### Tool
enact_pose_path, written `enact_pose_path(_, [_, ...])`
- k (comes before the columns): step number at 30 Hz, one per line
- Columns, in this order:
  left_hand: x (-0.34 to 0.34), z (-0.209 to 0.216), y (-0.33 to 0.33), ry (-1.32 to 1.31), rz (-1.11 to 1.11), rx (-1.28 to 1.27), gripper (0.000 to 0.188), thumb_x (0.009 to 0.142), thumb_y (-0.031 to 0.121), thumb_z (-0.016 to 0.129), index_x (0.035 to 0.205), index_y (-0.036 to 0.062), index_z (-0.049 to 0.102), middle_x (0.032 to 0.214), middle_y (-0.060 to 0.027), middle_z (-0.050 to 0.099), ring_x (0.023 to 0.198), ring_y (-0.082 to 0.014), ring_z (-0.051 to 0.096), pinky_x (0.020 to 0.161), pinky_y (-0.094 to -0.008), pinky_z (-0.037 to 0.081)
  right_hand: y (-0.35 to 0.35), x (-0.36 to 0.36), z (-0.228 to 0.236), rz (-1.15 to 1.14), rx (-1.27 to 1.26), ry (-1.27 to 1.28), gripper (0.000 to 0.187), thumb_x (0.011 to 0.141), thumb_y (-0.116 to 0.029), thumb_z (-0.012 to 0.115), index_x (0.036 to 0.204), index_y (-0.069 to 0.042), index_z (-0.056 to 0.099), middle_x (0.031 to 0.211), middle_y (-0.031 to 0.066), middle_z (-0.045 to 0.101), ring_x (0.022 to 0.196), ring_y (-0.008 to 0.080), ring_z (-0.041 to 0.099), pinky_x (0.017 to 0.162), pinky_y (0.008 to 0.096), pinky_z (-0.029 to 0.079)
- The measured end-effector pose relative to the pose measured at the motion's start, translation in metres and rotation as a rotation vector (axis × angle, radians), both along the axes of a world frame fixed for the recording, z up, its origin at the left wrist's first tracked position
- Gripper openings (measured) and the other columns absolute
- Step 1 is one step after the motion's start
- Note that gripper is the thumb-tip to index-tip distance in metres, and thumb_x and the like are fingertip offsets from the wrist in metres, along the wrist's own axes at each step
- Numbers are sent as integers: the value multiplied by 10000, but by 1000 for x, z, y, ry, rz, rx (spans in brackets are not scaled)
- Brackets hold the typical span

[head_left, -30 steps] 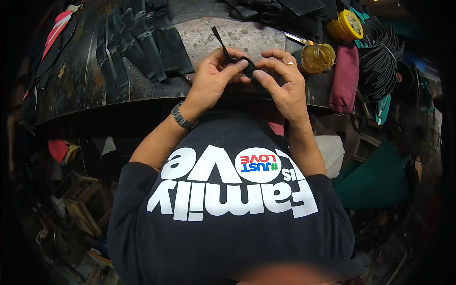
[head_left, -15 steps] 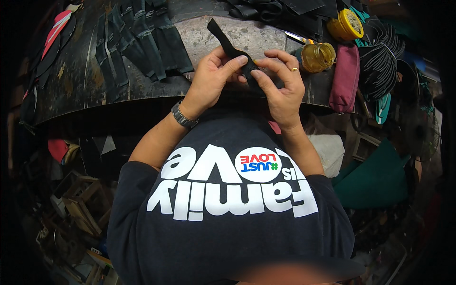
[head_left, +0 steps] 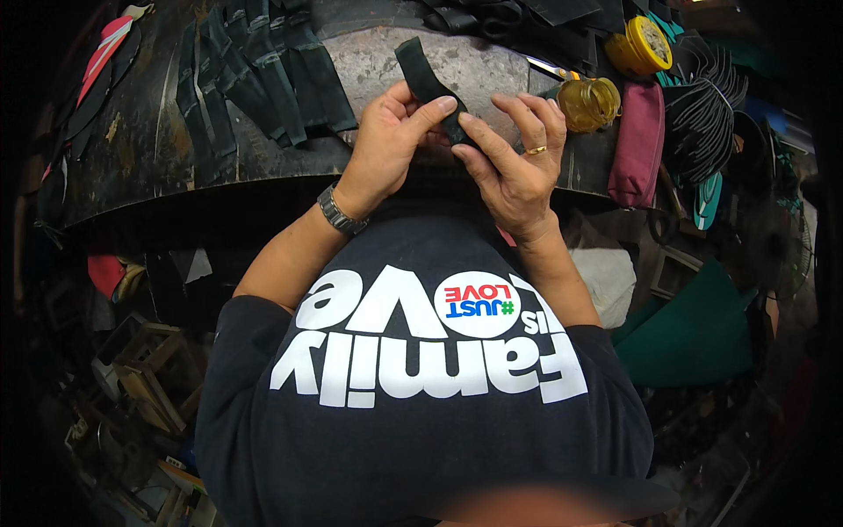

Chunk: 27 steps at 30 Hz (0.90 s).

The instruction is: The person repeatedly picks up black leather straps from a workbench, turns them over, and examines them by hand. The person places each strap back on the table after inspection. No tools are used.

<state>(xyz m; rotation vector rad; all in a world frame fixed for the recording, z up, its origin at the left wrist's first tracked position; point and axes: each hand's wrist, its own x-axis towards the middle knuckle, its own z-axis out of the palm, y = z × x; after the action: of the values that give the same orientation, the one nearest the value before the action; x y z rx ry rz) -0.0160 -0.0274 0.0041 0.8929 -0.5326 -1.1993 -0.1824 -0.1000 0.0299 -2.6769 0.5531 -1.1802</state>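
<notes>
A black strap-like strip [head_left: 421,72] is held between both hands above the near part of the dark bench. My left hand [head_left: 392,140] grips it with the thumb on top and the fingers curled beneath; a grey watch is on that wrist. The strip's free end rises away toward the far side. With thumb and index finger, my right hand [head_left: 518,162] pinches its near end, while the other fingers stay raised; one carries a gold ring. That near end is partly hidden by the fingers.
Several black strips [head_left: 263,79] lie side by side at the bench's left. On the right stand a glass jar [head_left: 588,105] of yellowish stuff, a yellow tub [head_left: 638,46], a maroon pouch [head_left: 636,145] and a bundle of black cords [head_left: 702,105]. Orange-handled scissors [head_left: 553,70] lie behind the jar.
The strip has turned so its broad face shows more, and its free end has shifted slightly right. My right thumb and index finger have moved a little left along it.
</notes>
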Motion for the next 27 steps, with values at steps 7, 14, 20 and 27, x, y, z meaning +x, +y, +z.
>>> enact_pose_path(7, [7, 6, -1, 36, -38, 62, 137, 959, 168, 677, 1062, 83, 647, 902, -2, 690, 750, -64, 647, 650, -216, 537, -5, -7, 13, 323, 211, 29, 421, 736, -435, 820, 1051, -158, 782, 1316, 126, 563, 1273, 341, 461, 1111, 481, 308])
enact_pose_path(14, [17, 4, 0, 154, -40, 85, 188, 1007, 244, 605, 1106, 86, 632, 985, -29, 708, 819, -119, 677, 741, -277, 568, -1, -13, 6, 368, 1021, -308, 905, 835, -76, 737, 1569, -58, 208, 1128, 135, 615, 1020, 196, 610, 945, 338, 476])
enact_pose_path(20, [21, 9, 1, 486, -219, 49, 348, 1040, 365, 536, 1211, 70, 605, 1097, -75, 685, 992, -173, 677, 842, -327, 566, 5, -10, 5, 329, 1416, -481, 793, 871, 73, 646, 1547, -53, 253, 880, 54, 617, 751, 83, 583, 661, 198, 485])
enact_pose_path(27, [5, 13, 11, 72, -213, 146, 328, 880, 56, 738, 1181, 69, 608, 1102, -34, 676, 985, -95, 629, 822, -244, 507, 4, -8, 8, 333, 1427, -444, 790, 866, 69, 651, 1543, -50, 262, 874, 40, 618, 724, 68, 564, 627, 191, 456])
